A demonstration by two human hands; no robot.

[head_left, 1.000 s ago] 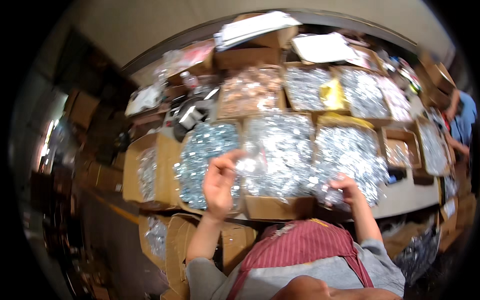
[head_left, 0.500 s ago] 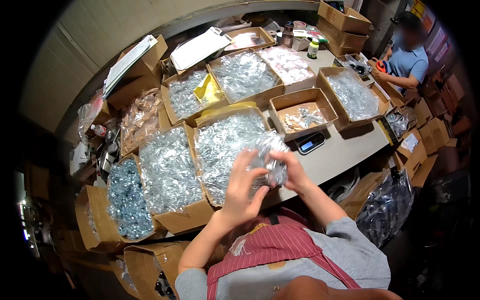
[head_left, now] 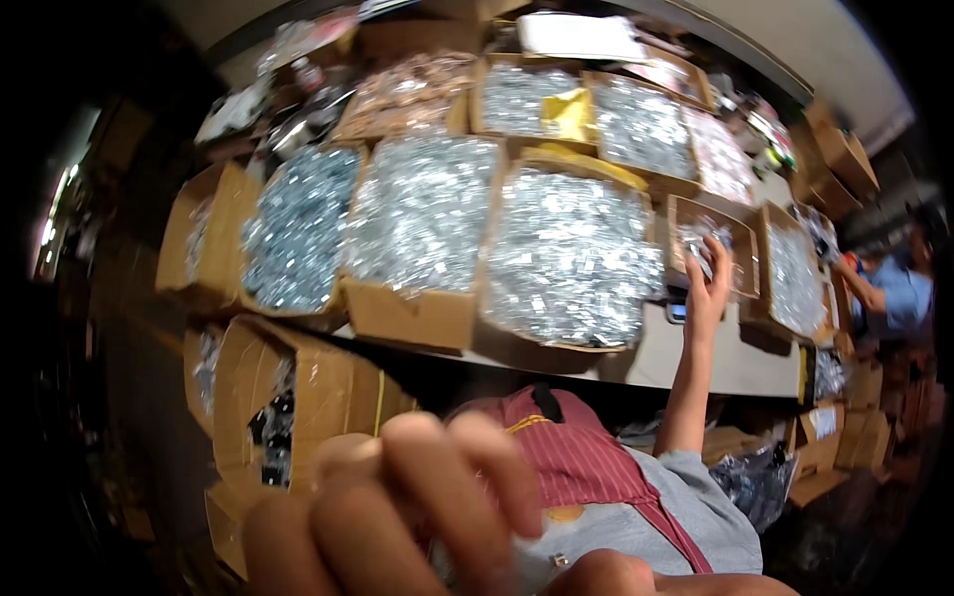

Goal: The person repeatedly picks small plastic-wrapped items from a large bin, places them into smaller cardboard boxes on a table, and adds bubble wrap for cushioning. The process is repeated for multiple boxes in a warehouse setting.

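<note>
Right hand (head_left: 708, 283) reaches over rim of small brown cardboard box (head_left: 682, 214), fingers pinching clear crinkly packet (head_left: 704, 238). Left hand (head_left: 397, 507) blurred near lens, grip unreadable.

Person seen from a head-worn camera. The torso is covered by an apron (head_left: 586, 462) in dark red with thin pale vertical stripes, its strap (head_left: 668, 526) of the same red running diagonally across the shoulder. A short black tab and a thin yellow cord sit at the apron's upper edge. Beneath it is a grey shirt (head_left: 696, 502) with short sleeves. The right hand (head_left: 708, 288) and forearm are bare, without glove or watch. The left hand (head_left: 397, 507), large and blurred close to the lens, is likewise ungloved.
</note>
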